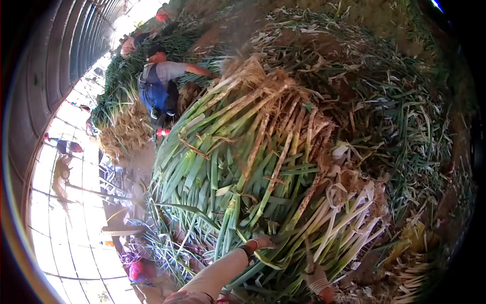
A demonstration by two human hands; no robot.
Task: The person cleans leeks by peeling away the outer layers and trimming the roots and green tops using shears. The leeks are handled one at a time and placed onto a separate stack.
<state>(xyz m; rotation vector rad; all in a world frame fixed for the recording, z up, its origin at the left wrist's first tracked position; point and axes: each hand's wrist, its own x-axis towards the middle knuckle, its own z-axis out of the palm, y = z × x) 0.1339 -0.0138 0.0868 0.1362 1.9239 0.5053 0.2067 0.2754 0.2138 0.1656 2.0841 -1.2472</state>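
A big heap of long green leek-like stalks with brown, soil-covered roots fills the middle. My left hand, in a glove with a striped cuff, reaches into the leaves at the heap's lower edge; its fingers are hidden among them. Further right, my right hand, also gloved, is beside the paler stalks at the bottom. A dark, narrow thing rises from it, too blurred to name. The right fingers are not clear.
A co-worker in a blue vest bends over the stalks at the upper left, one arm stretched out. More people are behind. Loose leaves cover the ground at right. A curved wall and a bright wire mesh stand at left.
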